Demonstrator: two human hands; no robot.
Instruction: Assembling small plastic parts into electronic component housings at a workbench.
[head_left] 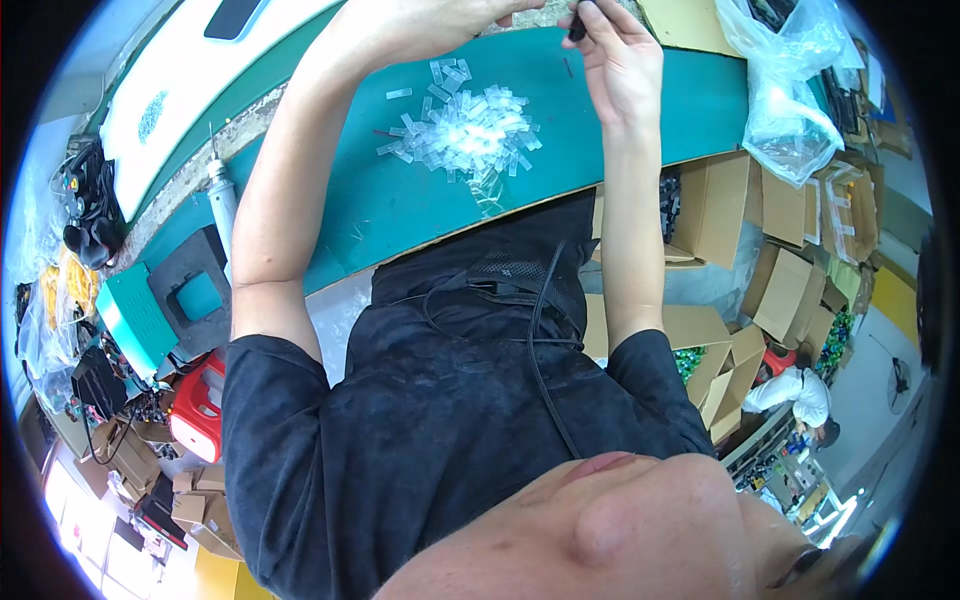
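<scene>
My right hand (622,68) is raised over the far side of the green work surface (560,170), pinching a small black piece (577,27) between thumb and fingers. Facing it from the left is my left hand (440,22), cut by the top edge. Its visible fingers are curled together, and anything in them is out of sight. Below and between both hands lies a loose heap of small clear rectangular plastic pieces (470,130), some scattered at its far left edge. None of these pieces touches my hands.
Beside my left arm are a pen-shaped electric screwdriver (221,200) and a black frame-like holder (195,290). A phone (235,17) rests on a white surface at far left. To the right are a clear plastic bag (790,90) and open cardboard boxes (715,205); another person (800,395) is beyond.
</scene>
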